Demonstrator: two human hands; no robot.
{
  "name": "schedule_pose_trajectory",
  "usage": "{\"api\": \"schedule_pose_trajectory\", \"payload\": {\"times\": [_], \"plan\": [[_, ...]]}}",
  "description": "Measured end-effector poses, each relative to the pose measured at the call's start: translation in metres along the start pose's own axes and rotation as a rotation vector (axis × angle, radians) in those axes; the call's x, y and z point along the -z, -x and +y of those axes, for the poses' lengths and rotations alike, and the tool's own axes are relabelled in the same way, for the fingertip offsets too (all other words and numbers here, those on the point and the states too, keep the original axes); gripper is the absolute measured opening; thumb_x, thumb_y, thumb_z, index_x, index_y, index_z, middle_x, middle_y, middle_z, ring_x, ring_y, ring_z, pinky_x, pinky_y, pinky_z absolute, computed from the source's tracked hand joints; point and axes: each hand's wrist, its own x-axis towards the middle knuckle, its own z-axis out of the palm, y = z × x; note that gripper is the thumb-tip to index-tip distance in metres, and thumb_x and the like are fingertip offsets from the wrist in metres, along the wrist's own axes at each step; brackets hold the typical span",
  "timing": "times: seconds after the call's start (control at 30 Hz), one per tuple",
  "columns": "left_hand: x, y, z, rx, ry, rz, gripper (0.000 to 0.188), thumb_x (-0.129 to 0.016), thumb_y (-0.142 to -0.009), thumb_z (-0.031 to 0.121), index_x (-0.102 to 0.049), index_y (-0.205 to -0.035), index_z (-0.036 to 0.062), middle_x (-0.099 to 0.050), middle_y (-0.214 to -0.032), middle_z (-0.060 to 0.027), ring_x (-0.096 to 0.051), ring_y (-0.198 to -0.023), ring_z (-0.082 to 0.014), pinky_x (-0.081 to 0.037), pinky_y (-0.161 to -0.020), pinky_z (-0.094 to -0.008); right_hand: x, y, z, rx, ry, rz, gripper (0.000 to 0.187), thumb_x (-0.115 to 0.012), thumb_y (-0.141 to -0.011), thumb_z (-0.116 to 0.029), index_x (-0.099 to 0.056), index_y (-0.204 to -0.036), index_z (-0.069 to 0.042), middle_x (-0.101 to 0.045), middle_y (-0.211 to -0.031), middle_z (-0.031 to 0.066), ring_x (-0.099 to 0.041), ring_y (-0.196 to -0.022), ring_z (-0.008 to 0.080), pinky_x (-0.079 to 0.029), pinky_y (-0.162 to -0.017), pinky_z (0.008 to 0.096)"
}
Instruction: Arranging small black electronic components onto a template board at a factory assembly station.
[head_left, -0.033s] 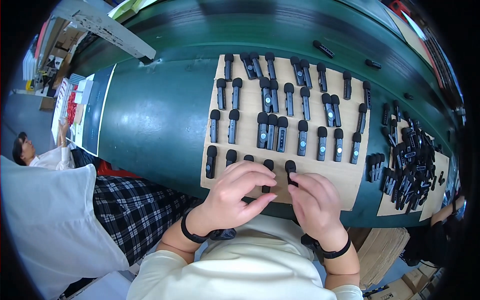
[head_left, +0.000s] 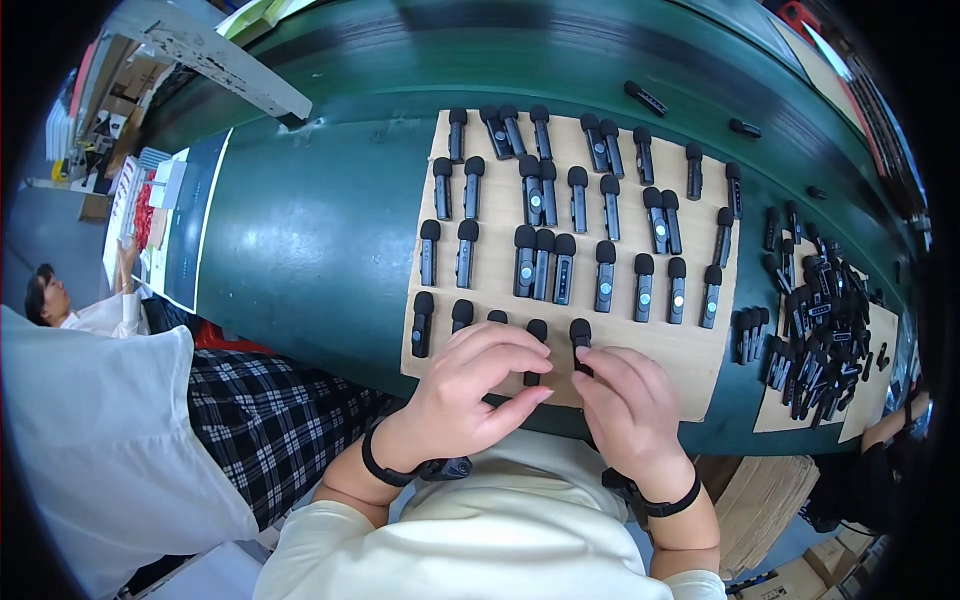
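Small black clip-on microphones with foam tops lie in loose rows on a cardboard sheet. My right hand pinches the lower end of one microphone in the front row, between thumb and fingertips. To its left, my left hand hovers with curved fingers, its thumb apart from them and nothing in between. Just beyond the left fingertips lies another microphone. The left hand partly covers two more front-row microphones, and a further microphone shows at the row's left end.
The cardboard rests on a green table. At the right, a heap of microphones covers a second cardboard piece. A grey metal post rises at the far left. One person stands close on my left; another person's arm shows at right.
The fingers of my right hand have shifted very slightly on the microphone. My left hand and the rows of microphones look the same.
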Motion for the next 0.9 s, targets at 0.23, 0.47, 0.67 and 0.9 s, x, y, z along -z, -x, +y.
{"api": "schedule_pose_trajectory", "payload": {"times": [0.23,0.47,0.67,0.9], "plan": [[0.003,0.001,-0.001,-0.005,0.0,0.004,0.026,-0.077,-0.073,-0.001,-0.067,-0.097,0.0022,-0.068,-0.103,-0.0126,-0.065,-0.09,-0.0275,-0.052,-0.079,-0.0352,-0.009,0.013,-0.001,0.018,0.042,-0.108,0.017,-0.071,-0.069,-0.005,-0.066,-0.085,-0.005,-0.065,-0.107,0.0083,-0.062,-0.098,0.0263,-0.05,-0.078,0.0368],[0.009,-0.002,0.007,-0.035,-0.031,-0.001,0.024,-0.076,-0.074,-0.001,-0.066,-0.096,0.0024,-0.068,-0.101,-0.0128,-0.066,-0.09,-0.027,-0.052,-0.08,-0.0348,-0.006,0.015,-0.003,-0.005,0.032,-0.097,0.016,-0.071,-0.069,-0.005,-0.066,-0.084,-0.006,-0.064,-0.107,0.0078,-0.061,-0.1,0.0264,-0.049,-0.079,0.0375],[0.027,-0.014,0.028,-0.026,-0.027,-0.016,0.019,-0.073,-0.077,0.0,-0.066,-0.095,0.002,-0.069,-0.1,-0.0133,-0.066,-0.092,-0.0264,-0.052,-0.083,-0.0351,0.017,0.012,-0.001,-0.021,-0.016,-0.095,0.018,-0.074,-0.069,-0.005,-0.066,-0.086,-0.006,-0.064,-0.107,0.0085,-0.061,-0.1,0.0283,-0.049,-0.081,0.0387],[0.042,-0.03,0.051,-0.113,-0.052,0.015,0.017,-0.073,-0.078,0.001,-0.066,-0.094,0.0022,-0.069,-0.097,-0.0123,-0.067,-0.089,-0.0276,-0.053,-0.079,-0.0358,0.079,0.013,0.015,-0.05,0.016,-0.053,0.022,-0.075,-0.069,-0.004,-0.065,-0.089,-0.006,-0.064,-0.108,0.0101,-0.062,-0.097,0.031,-0.05,-0.081,0.0398]]}}
